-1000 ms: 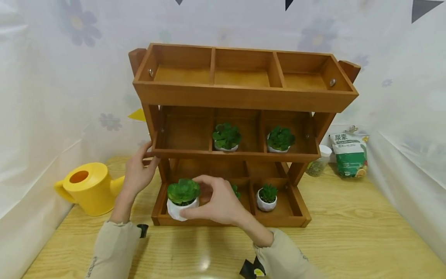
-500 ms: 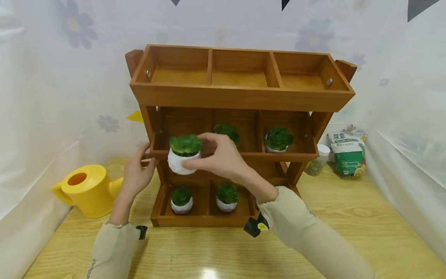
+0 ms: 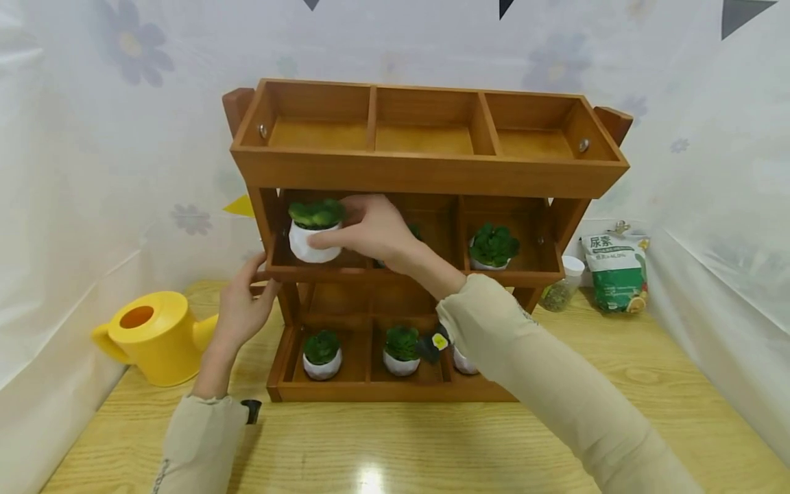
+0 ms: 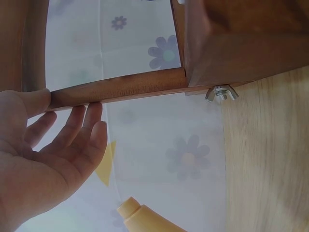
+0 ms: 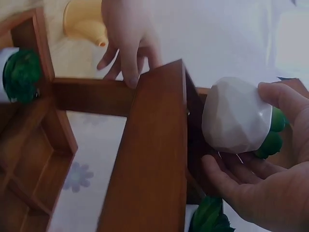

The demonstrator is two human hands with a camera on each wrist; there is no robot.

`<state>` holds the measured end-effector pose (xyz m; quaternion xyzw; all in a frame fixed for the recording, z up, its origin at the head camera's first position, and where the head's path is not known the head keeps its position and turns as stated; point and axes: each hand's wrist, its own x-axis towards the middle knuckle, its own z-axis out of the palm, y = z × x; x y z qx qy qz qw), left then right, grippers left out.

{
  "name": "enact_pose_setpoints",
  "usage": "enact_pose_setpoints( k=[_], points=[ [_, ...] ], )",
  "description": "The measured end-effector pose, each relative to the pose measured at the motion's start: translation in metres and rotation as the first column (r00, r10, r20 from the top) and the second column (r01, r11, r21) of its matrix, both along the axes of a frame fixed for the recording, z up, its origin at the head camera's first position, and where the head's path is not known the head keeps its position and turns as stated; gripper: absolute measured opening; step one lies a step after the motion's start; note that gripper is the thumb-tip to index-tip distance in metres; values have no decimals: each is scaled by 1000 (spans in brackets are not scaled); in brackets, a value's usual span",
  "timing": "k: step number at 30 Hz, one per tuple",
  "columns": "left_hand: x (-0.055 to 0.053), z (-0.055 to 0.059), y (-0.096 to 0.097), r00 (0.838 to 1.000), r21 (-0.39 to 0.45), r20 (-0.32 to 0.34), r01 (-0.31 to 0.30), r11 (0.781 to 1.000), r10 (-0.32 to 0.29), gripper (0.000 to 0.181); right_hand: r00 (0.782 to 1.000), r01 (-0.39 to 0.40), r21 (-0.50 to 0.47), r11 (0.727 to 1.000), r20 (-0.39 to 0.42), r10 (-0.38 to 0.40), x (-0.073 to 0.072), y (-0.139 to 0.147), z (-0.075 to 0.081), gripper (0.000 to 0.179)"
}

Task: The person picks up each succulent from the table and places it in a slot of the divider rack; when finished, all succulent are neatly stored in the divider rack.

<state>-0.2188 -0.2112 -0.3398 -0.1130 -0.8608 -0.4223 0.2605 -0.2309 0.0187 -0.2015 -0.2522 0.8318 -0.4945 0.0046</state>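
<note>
A potted succulent (image 3: 316, 233) in a white faceted pot is pinched between the thumb and fingers of my right hand (image 3: 376, 230). It hangs upright at the left compartment of the middle tier of the wooden plant stand (image 3: 426, 175). In the right wrist view the white pot (image 5: 237, 116) shows above the tier's front board. My left hand (image 3: 243, 302) holds the stand's left side, its thumb and fingertips on the wooden leg (image 4: 120, 87). Another succulent (image 3: 494, 247) sits in the middle tier's right compartment. The middle one is mostly hidden behind my right hand.
Succulents (image 3: 321, 355) stand in all three bottom compartments; the right one is partly covered by my sleeve. A yellow watering can (image 3: 163, 343) stands left of the stand. On the right are a white-lidded jar (image 3: 563, 288) and a green-and-white bag (image 3: 617, 274).
My right hand has lifted the potted succulent from in front of the bottom tier up to the middle tier's left compartment. The left hand keeps its place on the stand.
</note>
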Motion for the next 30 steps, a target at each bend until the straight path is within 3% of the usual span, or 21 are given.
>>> enact_pose_setpoints(
  k=[5,10,16,25,30],
  points=[
    [-2,-2,-1,1000,-3,-9,-5,1000,5,43,995,-15,50,999,-99,20,-17,-12,6,67],
    [-1,-1,-1,1000,-11,0,-13,1000,13,43,996,-51,63,997,-64,55,-31,-22,9,85],
    [0,0,1,1000,-4,0,-14,1000,14,42,1000,-13,196,981,-16,17,-38,-29,11,86],
    [2,2,1,1000,0,13,-8,1000,8,44,992,4,377,926,-119,45,-41,-31,11,81],
    [2,1,0,1000,3,-4,-3,1000,3,42,986,-7,496,868,-143,89,-38,-36,13,70]
  ],
)
